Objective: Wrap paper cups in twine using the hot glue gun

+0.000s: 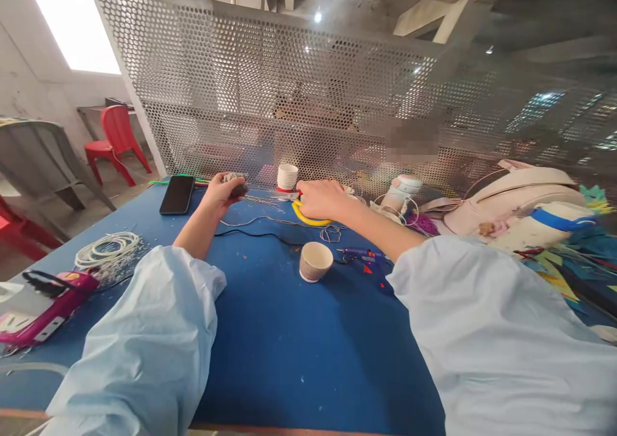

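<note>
At the far side of the table, my left hand (222,193) is closed around a small greyish ball of cord (238,187). To its right, my right hand (322,199) has its fingers bent over a pair of scissors (311,219) with yellow handles; the blades point left. Just behind the blades stands a white ribbed cup (288,177). Nearer me, a pale paper cup (315,262) sits upright with its mouth open. A blue glue gun (361,254) lies right of that cup. Loose thin cord (255,220) trails between my hands.
A black phone (177,195), a coil of white cord (108,251) and a magenta power strip (53,310) lie at left. On the right are a white bottle (401,191), a pink bag (520,198) and a blue-banded container (554,225). A perforated metal panel (250,82) closes off the back.
</note>
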The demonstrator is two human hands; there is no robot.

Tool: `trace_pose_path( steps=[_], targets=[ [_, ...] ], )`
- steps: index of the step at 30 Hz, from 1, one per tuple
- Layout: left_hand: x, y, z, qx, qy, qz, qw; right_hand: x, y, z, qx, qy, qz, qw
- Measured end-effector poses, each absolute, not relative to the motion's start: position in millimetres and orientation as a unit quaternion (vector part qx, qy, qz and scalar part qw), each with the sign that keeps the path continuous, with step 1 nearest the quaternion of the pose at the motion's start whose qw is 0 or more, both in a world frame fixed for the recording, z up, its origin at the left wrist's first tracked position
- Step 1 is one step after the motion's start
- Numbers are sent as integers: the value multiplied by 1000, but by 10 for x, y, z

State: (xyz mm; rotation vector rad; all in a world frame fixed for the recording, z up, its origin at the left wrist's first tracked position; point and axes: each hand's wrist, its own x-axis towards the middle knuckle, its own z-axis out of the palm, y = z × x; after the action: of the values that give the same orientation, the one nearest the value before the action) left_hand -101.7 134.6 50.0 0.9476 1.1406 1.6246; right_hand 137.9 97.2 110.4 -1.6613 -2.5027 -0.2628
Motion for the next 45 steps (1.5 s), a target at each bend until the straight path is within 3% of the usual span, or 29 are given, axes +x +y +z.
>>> trace_pose_path(
  steps=[6, 16, 28, 37, 45],
  targets=[
    [-949, 1336, 513, 388, 438, 666, 463, 984, 914, 928, -522, -845, -113, 25],
    [-910, 1332, 508, 378, 412, 676, 479, 775, 945, 870, -523, -843, -118, 40],
    [-698, 1322, 498, 274, 343, 735, 517, 852, 1138, 784, -607, -786, 33, 117],
    [-628, 1286, 462, 249, 317, 672, 621, 948, 1112, 773, -619, -767, 75, 151],
    [-611, 1304, 376, 310, 327, 641, 622, 954, 1077, 752, -620, -770, 40, 147]
  ],
)
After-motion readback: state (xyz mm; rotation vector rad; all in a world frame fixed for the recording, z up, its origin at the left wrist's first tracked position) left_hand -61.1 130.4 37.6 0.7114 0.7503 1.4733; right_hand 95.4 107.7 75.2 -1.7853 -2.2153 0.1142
